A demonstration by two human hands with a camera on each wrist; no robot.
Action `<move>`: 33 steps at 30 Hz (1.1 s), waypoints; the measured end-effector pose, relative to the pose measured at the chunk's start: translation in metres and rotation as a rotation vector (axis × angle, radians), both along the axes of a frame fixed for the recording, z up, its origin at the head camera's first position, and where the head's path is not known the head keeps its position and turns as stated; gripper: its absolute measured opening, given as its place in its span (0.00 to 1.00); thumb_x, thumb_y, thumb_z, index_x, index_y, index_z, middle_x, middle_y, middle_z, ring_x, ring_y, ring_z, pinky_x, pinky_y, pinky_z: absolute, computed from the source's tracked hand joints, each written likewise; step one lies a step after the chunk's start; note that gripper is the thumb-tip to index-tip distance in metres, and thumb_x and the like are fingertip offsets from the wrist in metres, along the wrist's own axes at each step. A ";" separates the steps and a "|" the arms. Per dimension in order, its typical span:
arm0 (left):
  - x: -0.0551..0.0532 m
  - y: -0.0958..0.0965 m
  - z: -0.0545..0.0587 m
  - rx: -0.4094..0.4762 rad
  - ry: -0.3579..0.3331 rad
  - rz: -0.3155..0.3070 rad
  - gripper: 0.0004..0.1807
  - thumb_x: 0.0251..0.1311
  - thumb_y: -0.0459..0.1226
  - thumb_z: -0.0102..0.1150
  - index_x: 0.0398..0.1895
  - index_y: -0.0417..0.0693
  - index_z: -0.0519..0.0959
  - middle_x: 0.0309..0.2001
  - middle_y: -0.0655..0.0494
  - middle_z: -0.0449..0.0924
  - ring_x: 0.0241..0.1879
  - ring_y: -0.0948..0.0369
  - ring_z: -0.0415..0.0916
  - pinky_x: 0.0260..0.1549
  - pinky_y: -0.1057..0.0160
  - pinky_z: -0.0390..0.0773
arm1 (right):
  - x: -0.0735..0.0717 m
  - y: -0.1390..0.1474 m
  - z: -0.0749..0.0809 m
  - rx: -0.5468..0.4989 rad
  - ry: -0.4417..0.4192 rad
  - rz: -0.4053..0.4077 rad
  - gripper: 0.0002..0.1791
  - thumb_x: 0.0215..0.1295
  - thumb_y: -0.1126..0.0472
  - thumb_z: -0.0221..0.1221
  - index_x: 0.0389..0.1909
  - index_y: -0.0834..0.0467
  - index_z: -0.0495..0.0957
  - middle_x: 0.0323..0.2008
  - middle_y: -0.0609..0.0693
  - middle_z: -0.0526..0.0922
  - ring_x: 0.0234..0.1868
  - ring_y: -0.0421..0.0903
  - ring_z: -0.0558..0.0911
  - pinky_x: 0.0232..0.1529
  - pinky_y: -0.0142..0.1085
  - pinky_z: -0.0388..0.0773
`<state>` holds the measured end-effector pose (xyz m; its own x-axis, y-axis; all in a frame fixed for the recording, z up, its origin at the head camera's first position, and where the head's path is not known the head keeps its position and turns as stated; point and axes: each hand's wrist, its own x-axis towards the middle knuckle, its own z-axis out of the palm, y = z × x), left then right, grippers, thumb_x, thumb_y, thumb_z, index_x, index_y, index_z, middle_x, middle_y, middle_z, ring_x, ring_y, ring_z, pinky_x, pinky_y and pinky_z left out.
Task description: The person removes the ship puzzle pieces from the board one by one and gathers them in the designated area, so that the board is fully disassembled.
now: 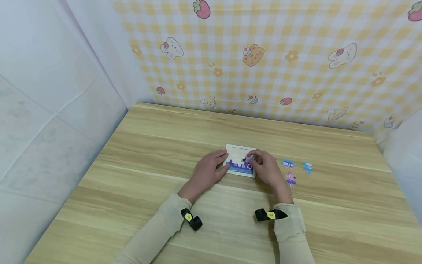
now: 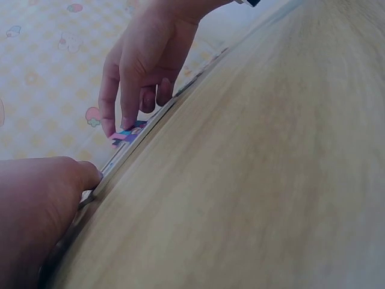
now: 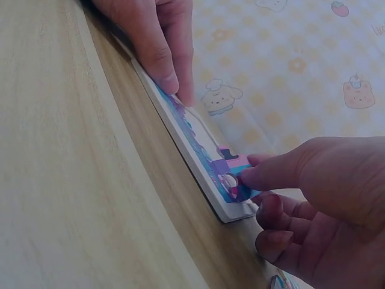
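A white-framed jigsaw board (image 1: 234, 147) lies on the table, its lower strip filled with purple and blue pieces and its upper part bare. My left hand (image 1: 206, 171) rests at the board's left end, fingers extended, with the thumb near the lower corner and the other fingertips higher up the edge. Over the right end, my right hand (image 1: 268, 169) pinches a pink, purple and blue puzzle piece (image 3: 227, 163) between thumb and index finger. That piece sits right against the picture in the right wrist view. The right hand's other fingers curl beneath its palm.
Loose puzzle pieces lie right of the board: a blue one with a vehicle (image 1: 288, 163), a blue-and-white one (image 1: 307, 167) and a pink one (image 1: 291, 178). The wood-grain table (image 1: 158, 146) ends at a checked cloth (image 1: 230, 84) behind.
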<state>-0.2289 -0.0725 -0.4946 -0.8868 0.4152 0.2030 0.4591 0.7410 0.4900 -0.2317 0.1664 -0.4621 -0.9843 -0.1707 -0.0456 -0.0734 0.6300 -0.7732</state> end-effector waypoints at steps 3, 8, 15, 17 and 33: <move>0.000 0.000 0.000 0.002 -0.017 -0.003 0.28 0.74 0.50 0.58 0.69 0.43 0.76 0.73 0.53 0.71 0.74 0.55 0.66 0.75 0.56 0.62 | -0.001 0.001 -0.001 -0.013 0.012 0.001 0.10 0.76 0.66 0.58 0.53 0.59 0.83 0.42 0.57 0.77 0.29 0.49 0.71 0.24 0.34 0.69; -0.001 0.000 0.001 -0.001 -0.035 -0.001 0.28 0.75 0.49 0.57 0.70 0.43 0.75 0.73 0.53 0.70 0.74 0.54 0.65 0.75 0.56 0.61 | -0.002 0.001 -0.003 -0.034 0.022 -0.004 0.09 0.75 0.67 0.58 0.51 0.59 0.83 0.41 0.57 0.78 0.26 0.48 0.71 0.20 0.34 0.67; -0.001 0.001 0.000 0.011 -0.037 0.000 0.29 0.74 0.50 0.58 0.69 0.42 0.75 0.73 0.52 0.71 0.74 0.54 0.66 0.75 0.55 0.62 | -0.002 0.001 -0.002 -0.047 0.015 -0.012 0.09 0.76 0.65 0.59 0.50 0.59 0.84 0.42 0.57 0.79 0.28 0.49 0.72 0.22 0.34 0.69; -0.001 0.001 0.000 0.015 -0.039 0.000 0.29 0.74 0.50 0.58 0.69 0.42 0.75 0.73 0.52 0.71 0.74 0.54 0.66 0.75 0.55 0.62 | -0.002 0.002 -0.003 -0.052 0.013 -0.011 0.09 0.76 0.65 0.59 0.51 0.59 0.84 0.43 0.57 0.79 0.28 0.49 0.72 0.22 0.33 0.69; -0.001 0.001 0.002 0.026 -0.065 0.006 0.29 0.74 0.50 0.59 0.70 0.43 0.75 0.73 0.54 0.71 0.75 0.55 0.65 0.76 0.56 0.61 | -0.003 0.008 0.000 -0.102 0.015 -0.074 0.09 0.73 0.63 0.63 0.50 0.61 0.84 0.41 0.57 0.83 0.33 0.49 0.77 0.28 0.31 0.76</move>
